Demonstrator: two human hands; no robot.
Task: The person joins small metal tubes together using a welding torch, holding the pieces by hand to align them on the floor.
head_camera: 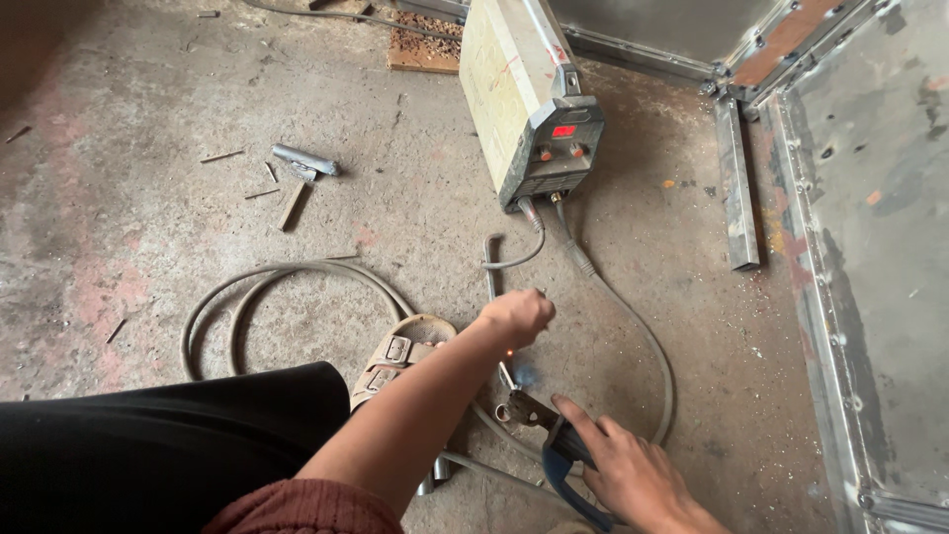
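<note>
1. The right hand (633,475) is closed around the blue-handled electrode holder (554,440), with the index finger stretched forward along its top. The metal clamp head of the holder points up and to the left, away from the palm.

2. A thin welding rod (507,374) goes out from the clamp head. Its long axis runs from the holder up toward the left hand (516,316), so the rod lies just ahead of the right grip and directly under the left one. A small orange glow with a little bluish smoke sits on the rod, between the two hands.

3. The left hand is curled into a loose fist above the far end of the rod. It seems to pinch the rod tip or a thin metal strip (490,272) there, but I cannot tell which one, because the fingers hide the contact. This hand is the nearer one to the glowing point.

4. Beyond the left hand stands a boxy grey welding machine (534,109) with a red display. Two rubber cables (297,282) leave its front and curl in loops over the rough, stained concrete floor (148,198).

5. Beside the left forearm there is a tan sandal (395,358). A steel angle bar (737,188) and a riveted sheet-metal panel (880,247) lie far to the right of the grip.
</note>
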